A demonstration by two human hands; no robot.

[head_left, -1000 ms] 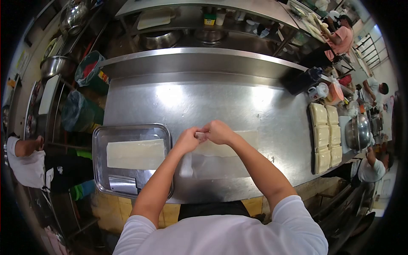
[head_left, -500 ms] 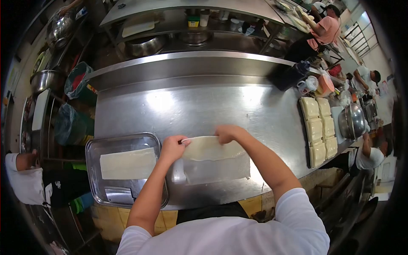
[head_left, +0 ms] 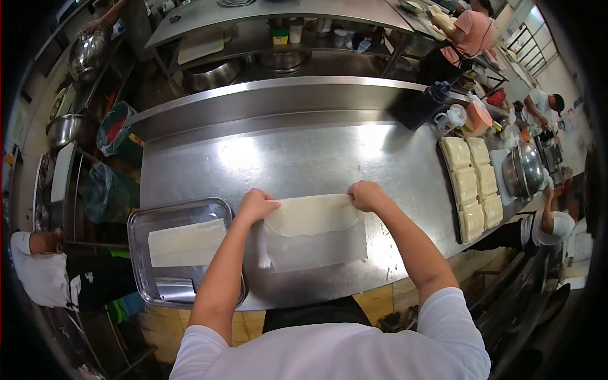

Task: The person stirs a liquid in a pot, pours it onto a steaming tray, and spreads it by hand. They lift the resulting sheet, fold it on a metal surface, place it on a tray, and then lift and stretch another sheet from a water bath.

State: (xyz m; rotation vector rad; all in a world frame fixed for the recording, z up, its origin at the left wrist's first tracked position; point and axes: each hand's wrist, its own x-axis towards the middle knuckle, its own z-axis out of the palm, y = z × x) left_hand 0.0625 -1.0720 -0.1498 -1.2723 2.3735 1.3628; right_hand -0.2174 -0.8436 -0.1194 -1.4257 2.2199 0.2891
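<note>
A pale cream dough sheet (head_left: pixel 313 215) lies on the grey steel table (head_left: pixel 304 155), beside pale yellow blocks (head_left: pixel 472 187).

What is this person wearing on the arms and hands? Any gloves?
No gloves: the left hand and right hand are bare, with no watch or wristband visible. A white short-sleeved shirt covers only the upper arms, and the forearms are uncovered.
</note>
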